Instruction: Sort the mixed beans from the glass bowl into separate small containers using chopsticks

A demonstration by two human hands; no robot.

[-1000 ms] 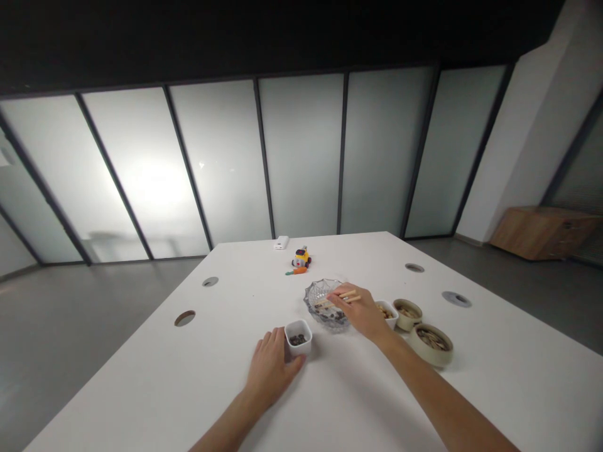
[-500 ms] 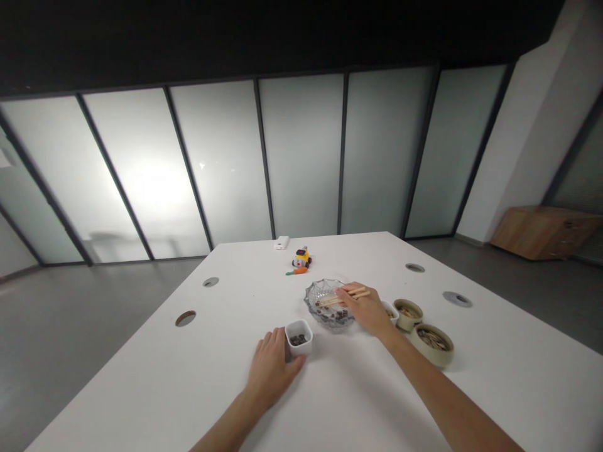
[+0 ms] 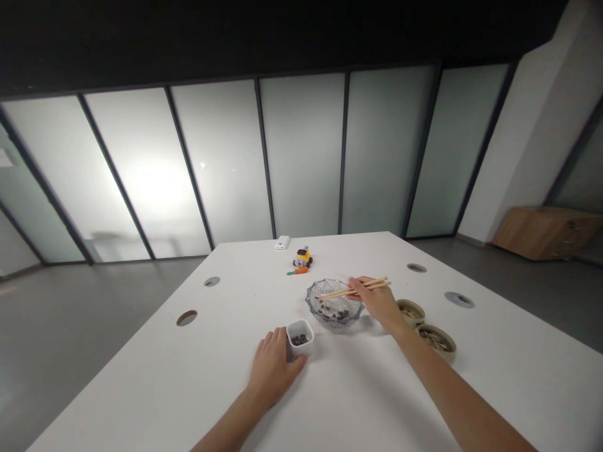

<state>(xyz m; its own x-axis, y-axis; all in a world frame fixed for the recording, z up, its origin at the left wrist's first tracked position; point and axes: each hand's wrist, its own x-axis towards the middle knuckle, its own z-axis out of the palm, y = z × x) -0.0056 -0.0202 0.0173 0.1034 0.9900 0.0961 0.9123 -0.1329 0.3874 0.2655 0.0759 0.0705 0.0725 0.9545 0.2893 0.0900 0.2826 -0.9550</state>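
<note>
My left hand [image 3: 274,364] is curved round the left and near sides of a small square white cup [image 3: 300,348], which stands on the table. Dark beans or seeds [image 3: 299,339] lie inside the cup. My right hand [image 3: 374,301] grips a pair of wooden chopsticks [image 3: 346,290] above a clear scalloped glass bowl [image 3: 315,309]. At the chopsticks' tips is a dark speck, too small to make out for certain. More dark beans [image 3: 342,315] are scattered over the bottom of the bowl.
Two beige round bowls [image 3: 438,342] with dry pieces inside stand right of my right forearm. Beyond the glass bowl lie an orange toy carrot [image 3: 299,271], a yellow toy vehicle [image 3: 302,258] and a white box-like object [image 3: 282,242]. The white table [image 3: 235,307] has round holes near both sides.
My right hand has moved a little right and up, with the chopsticks now lying flatter over the glass bowl. My left hand stays at the cup.
</note>
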